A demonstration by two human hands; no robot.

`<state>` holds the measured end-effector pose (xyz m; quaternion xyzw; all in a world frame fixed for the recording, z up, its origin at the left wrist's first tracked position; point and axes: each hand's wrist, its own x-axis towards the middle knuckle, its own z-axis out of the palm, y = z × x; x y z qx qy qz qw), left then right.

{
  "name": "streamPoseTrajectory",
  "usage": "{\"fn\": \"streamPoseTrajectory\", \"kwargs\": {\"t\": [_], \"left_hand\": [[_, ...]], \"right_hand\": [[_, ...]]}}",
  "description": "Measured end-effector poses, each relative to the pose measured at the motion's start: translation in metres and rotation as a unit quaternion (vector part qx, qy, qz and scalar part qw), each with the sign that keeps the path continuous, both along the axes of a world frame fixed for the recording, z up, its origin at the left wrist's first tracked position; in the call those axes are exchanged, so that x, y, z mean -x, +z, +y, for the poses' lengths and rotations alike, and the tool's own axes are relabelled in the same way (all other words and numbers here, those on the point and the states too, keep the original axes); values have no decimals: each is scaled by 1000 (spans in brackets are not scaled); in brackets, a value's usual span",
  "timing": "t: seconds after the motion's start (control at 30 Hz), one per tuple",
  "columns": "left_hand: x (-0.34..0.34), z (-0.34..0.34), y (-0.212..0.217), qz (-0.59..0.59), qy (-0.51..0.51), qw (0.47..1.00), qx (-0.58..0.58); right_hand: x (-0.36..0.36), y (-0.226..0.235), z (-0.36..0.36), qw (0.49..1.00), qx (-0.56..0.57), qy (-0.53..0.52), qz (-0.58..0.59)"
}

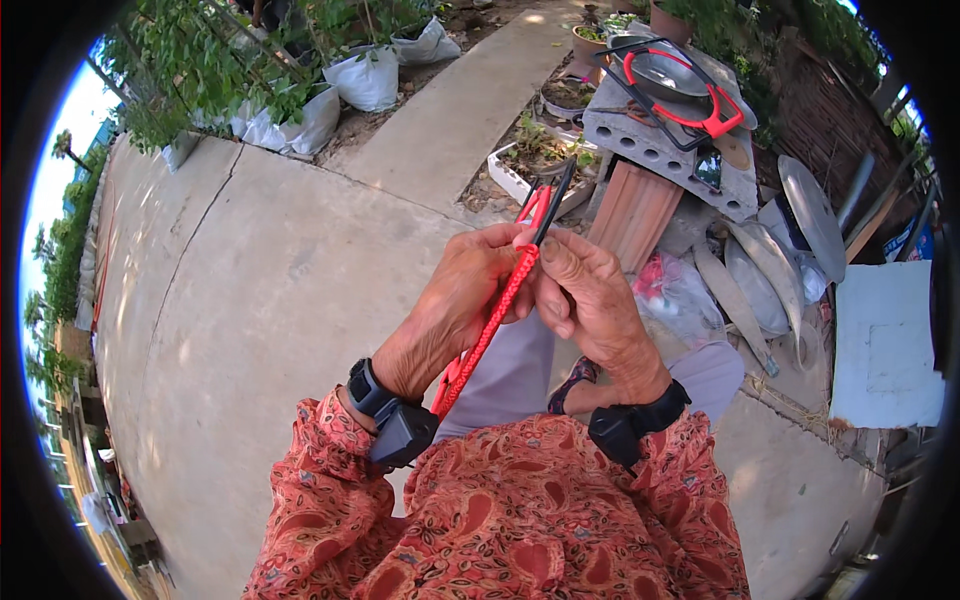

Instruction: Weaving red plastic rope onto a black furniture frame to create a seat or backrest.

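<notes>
My left hand [452, 290] and my right hand [598, 292] meet in front of my chest, both closed on a slim frame [553, 207] of black and red pieces. Red braiding [488, 322] runs along it from between my fingers down toward my left wrist. My left fingers grip the braided side, while the right thumb and forefinger pinch at the point where red meets black. Loose red and black ends stick up past my fingertips. My fingers hide the exact join.
On a grey concrete block [620, 122] at the far right rest a metal bowl [668, 72], a black and red frame [715, 125] and a phone [708, 168]. Roof tiles [635, 212] and a plastic bag [680, 300] stand nearer. White planted sacks [362, 80] line the far left.
</notes>
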<state>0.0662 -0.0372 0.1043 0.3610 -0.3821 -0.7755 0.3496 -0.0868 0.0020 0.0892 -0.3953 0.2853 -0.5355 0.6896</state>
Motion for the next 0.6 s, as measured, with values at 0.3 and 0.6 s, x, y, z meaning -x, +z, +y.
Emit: {"fn": "streamPoseTrajectory", "kwargs": {"t": [0.3,0.6], "left_hand": [[0,0,0,10,8,1000,-7],[6,1,-1,8,14,1000,-12]], "right_hand": [[-2,0,2,999,-13,-13,35],[-3,0,8,951,133,-231,157]]}}
